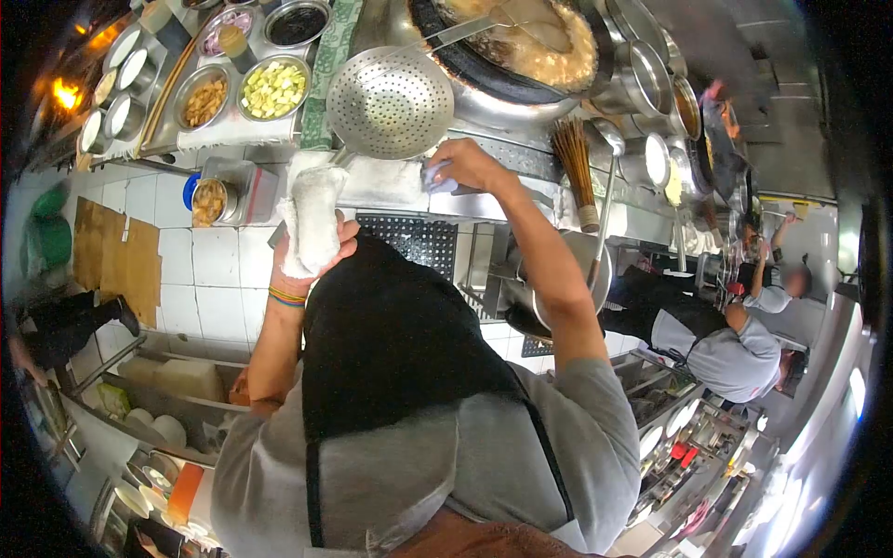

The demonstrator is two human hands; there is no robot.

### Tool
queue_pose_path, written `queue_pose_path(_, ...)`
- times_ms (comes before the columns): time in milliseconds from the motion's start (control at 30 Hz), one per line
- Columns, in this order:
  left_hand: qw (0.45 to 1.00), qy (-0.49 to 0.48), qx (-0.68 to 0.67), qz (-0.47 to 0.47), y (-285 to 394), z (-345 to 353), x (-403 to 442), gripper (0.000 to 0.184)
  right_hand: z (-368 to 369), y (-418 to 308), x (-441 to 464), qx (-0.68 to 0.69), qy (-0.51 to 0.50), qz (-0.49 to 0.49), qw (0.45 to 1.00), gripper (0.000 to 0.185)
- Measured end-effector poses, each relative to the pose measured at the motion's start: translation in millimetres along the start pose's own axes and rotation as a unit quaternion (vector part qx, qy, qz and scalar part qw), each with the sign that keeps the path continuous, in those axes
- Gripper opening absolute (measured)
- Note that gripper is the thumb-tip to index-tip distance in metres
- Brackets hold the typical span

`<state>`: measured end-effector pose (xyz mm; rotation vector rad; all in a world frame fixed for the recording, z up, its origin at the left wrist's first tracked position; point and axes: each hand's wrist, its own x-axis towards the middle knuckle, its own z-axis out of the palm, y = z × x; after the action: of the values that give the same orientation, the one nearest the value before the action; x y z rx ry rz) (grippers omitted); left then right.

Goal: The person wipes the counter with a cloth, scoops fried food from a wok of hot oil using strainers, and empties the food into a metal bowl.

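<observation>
Strainer (391, 107) at upper centre of the frame: a round steel bowl dotted with small holes, brighter toward its middle, its handle running down into a thick white cloth (316, 214). The left hand (346, 244) is closed around that cloth, left of centre. Apart from it, the right hand (470, 167) pinches a bluish rag (437, 177) near the counter (535, 158) edge, just below the bowl. At top centre, a wok (512, 88) holds foamy brown liquid; a skimmer (530, 23) lies over it, its handle slanting toward the strainer. The strainer hides part of a green cloth (339, 37). Right of the right hand are a brush (575, 167) and a ladle (609, 138). Green cubes (273, 87) fill a bowl at upper left.
</observation>
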<state>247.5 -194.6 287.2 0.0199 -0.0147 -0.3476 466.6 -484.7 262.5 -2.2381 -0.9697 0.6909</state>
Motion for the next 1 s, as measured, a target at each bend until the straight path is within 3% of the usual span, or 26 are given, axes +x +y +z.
queue_pose_path(133, 0.999, 0.027, 0.006, 0.041, 10.3, 6.9, -12.0, 0.037, -18.7, 39.9, -8.0, -0.106, -0.089, 0.081, 0.987, 0.022)
queue_pose_path(200, 0.998, 0.043, -0.006, 0.056, 17.2, -4.4, -26.2, 0.037, -50.7, 69.9, -27.6, -0.254, -0.166, 0.078, 0.949, 0.017)
queue_pose_path(267, 0.996, 0.044, 0.025, 0.075, 19.1, -6.5, -36.6, 0.040, -73.1, 90.7, -47.8, -0.514, -0.226, 0.111, 0.820, 0.022)
queue_pose_path(333, 0.992, 0.072, 0.064, 0.084, 22.0, -17.7, -48.1, 0.044, -82.7, 109.0, -62.0, -0.445, -0.066, -0.056, 0.891, 0.021)
queue_pose_path(367, 0.990, 0.075, 0.071, 0.093, 21.4, -26.4, -52.5, 0.059, -85.6, 118.2, -66.6, -0.400, 0.013, -0.139, 0.906, 0.020)
queue_pose_path(467, 0.982, 0.093, 0.144, 0.084, 26.3, -26.7, -50.0, 0.077, -58.4, 48.5, -51.9, -0.117, -0.062, 0.108, 0.985, 0.015)
queue_pose_path(567, 0.979, 0.087, 0.168, 0.074, 31.0, -17.4, -38.8, 0.083, -61.8, 121.0, -77.4, -0.327, -0.066, 0.021, 0.942, 0.011)
queue_pose_path(600, 0.978, 0.084, 0.178, 0.069, 31.7, -9.1, -35.0, 0.083, -68.5, 145.4, -90.4, -0.406, -0.066, -0.019, 0.911, 0.011)
queue_pose_path(633, 0.974, 0.092, 0.195, 0.065, 31.7, -4.9, -34.0, 0.083, -76.3, 135.6, -106.0, -0.537, -0.119, 0.002, 0.835, 0.013)
queue_pose_path(700, 0.966, 0.099, 0.231, 0.066, 32.8, 1.6, -25.4, 0.083, -75.7, 191.1, -143.3, -0.528, -0.036, 0.125, 0.839, 0.012)
queue_pose_path(767, 0.963, 0.098, 0.245, 0.059, 31.9, 10.1, -17.8, 0.081, -81.3, 194.1, -151.9, -0.472, 0.066, 0.198, 0.856, 0.011)
queue_pose_path(833, 0.957, 0.119, 0.259, 0.060, 30.1, 5.0, -19.9, 0.079, -87.8, 124.3, -153.1, -0.362, 0.181, 0.223, 0.887, 0.013)
queue_pose_path(933, 0.947, 0.149, 0.280, 0.058, 32.4, -8.0, -22.3, 0.073, -66.5, 31.4, -159.5, -0.265, 0.375, 0.222, 0.860, 0.013)
queue_pose_path(967, 0.946, 0.146, 0.283, 0.053, 32.2, -1.9, -19.5, 0.071, -54.6, 30.7, -165.1, -0.239, 0.353, 0.313, 0.849, 0.018)
queue_pose_path(1000, 0.946, 0.142, 0.286, 0.047, 31.0, 2.9, -15.7, 0.068, -32.4, 42.4, -179.7, -0.243, 0.382, 0.280, 0.847, 0.021)
